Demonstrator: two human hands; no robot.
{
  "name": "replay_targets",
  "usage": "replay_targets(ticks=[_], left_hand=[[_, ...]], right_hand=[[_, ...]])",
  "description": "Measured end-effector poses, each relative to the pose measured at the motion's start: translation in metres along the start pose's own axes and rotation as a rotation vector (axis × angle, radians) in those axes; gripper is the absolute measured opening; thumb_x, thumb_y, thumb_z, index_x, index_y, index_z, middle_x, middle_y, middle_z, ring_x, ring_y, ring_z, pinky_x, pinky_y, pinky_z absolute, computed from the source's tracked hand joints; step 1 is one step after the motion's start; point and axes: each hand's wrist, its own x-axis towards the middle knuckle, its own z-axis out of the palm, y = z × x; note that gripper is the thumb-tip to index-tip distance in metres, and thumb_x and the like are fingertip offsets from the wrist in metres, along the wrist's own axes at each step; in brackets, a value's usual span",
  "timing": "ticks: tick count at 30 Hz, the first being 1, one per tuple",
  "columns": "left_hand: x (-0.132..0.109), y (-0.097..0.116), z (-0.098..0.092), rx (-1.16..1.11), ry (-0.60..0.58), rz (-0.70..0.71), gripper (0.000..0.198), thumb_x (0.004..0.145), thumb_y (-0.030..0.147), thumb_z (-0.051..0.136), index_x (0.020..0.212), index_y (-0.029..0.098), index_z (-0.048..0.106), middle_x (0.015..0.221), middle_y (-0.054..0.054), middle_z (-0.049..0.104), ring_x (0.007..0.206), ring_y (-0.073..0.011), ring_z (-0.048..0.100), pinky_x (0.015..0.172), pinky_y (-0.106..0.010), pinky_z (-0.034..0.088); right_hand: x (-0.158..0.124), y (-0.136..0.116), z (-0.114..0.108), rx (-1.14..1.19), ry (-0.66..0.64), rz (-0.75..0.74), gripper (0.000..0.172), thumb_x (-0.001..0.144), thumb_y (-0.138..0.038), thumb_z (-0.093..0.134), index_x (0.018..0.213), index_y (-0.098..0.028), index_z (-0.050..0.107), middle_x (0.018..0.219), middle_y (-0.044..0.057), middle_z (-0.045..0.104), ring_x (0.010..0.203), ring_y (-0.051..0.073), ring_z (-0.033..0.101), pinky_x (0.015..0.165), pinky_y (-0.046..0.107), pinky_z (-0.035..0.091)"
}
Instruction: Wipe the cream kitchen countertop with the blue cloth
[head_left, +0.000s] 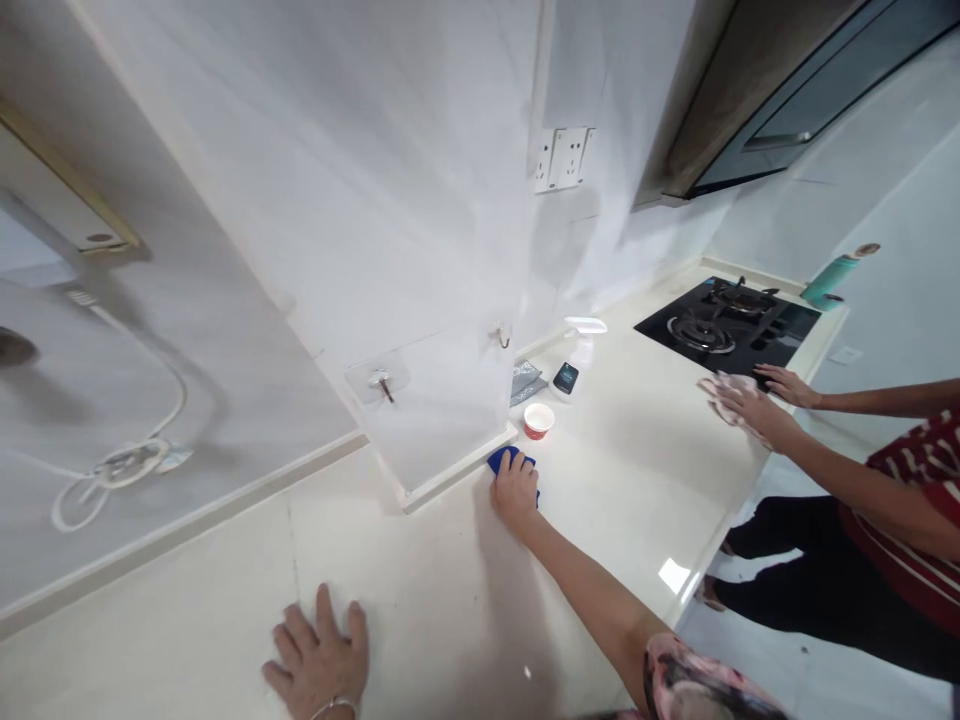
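My right hand (516, 488) is closed on a blue cloth (501, 459), pressed to the white countertop (405, 590) beside the corner of the wall that juts out. Its fingers lie over the cloth, and blue edges show on both sides. Just beyond it stands a small white and red cup (538, 421). My left hand (319, 650), with a bracelet at the wrist, lies flat on the counter at the lower left, fingers spread and holding nothing.
Past the cup are a dark-labelled container (565, 378), a grey packet (526, 382) and a white object (586, 325). Another person at the right holds a pale cloth (724, 392) near the black stove (720, 325). Hooks (382, 384) and sockets (566, 158) are on the wall.
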Motion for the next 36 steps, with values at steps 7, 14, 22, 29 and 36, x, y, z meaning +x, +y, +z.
replay_targets(ticks=[7,14,22,29,36], left_hand=[[0.0,-0.001,0.001,0.013,-0.001,-0.005,0.08,0.095,0.062,0.011,0.154,0.017,0.04,0.165,-0.025,0.027,0.155,-0.0439,0.017,0.121,-0.067,0.017],[-0.001,-0.001,-0.003,0.04,-0.003,-0.031,0.074,0.097,0.058,0.016,0.155,0.019,0.04,0.166,-0.023,0.029,0.155,-0.0417,0.021,0.123,-0.064,0.018],[-0.003,0.0,-0.002,0.026,-0.008,-0.041,0.071,0.098,0.055,0.019,0.155,0.019,0.039,0.167,-0.023,0.027,0.156,-0.0416,0.019,0.123,-0.064,0.016],[-0.002,-0.001,0.001,0.011,-0.007,-0.037,0.071,0.098,0.056,0.019,0.154,0.02,0.041,0.166,-0.023,0.027,0.156,-0.0412,0.017,0.123,-0.065,0.016],[0.0,-0.003,0.002,0.005,-0.017,-0.037,0.069,0.097,0.055,0.022,0.154,0.02,0.04,0.167,-0.023,0.027,0.157,-0.0402,0.017,0.123,-0.066,0.017]], right_hand=[[-0.071,-0.079,0.018,0.148,-0.082,-0.375,0.07,0.09,-0.027,0.056,0.154,-0.004,0.038,0.153,0.034,0.041,0.12,0.042,0.052,0.097,0.062,0.042],[-0.089,-0.066,0.025,0.647,0.054,-0.534,0.052,0.091,-0.026,0.053,0.143,-0.026,0.053,0.132,0.008,0.067,0.112,0.026,0.064,0.099,0.04,0.054],[0.004,0.014,0.0,0.523,0.303,-0.109,0.062,0.099,-0.025,0.039,0.16,-0.02,0.029,0.152,0.018,0.047,0.125,0.032,0.055,0.101,0.048,0.051],[0.0,-0.035,0.0,0.192,0.068,-0.21,0.062,0.087,-0.015,0.05,0.149,-0.012,0.045,0.157,0.021,0.042,0.108,0.032,0.057,0.09,0.046,0.051],[-0.044,-0.097,-0.006,0.241,-0.039,-0.444,0.069,0.087,-0.022,0.057,0.153,-0.013,0.04,0.158,0.021,0.041,0.114,0.033,0.056,0.095,0.045,0.051]])
